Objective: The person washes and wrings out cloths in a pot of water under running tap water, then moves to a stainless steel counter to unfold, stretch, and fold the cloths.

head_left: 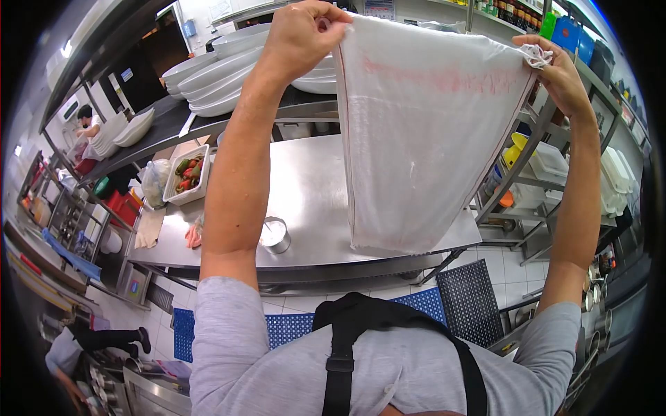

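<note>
A white, thin-clothed drawstring bag (pixel 423 132) hangs upright over the steel table, faint reddish stains across its upper part. At its upper left corner my left hand (pixel 305 35) is closed in a pinch on the edge. The upper right corner, where a bunched white cord (pixel 536 55) shows, is gripped by my right hand (pixel 565 80). The bag is stretched wide between both raised hands, and its lower edge hangs down by the tabletop; whether it touches I cannot tell. Below my left forearm a metal can (pixel 275 236) with white contents stands on the table.
On the steel table (pixel 305 173) sits a white tub (pixel 202 191) of red and green peppers beside a plastic bag (pixel 157 182). Stacked white bowls (pixel 218 87) line the shelf above. Metal racks (pixel 534 187) stand right. Two other people (pixel 90 121) are at left.
</note>
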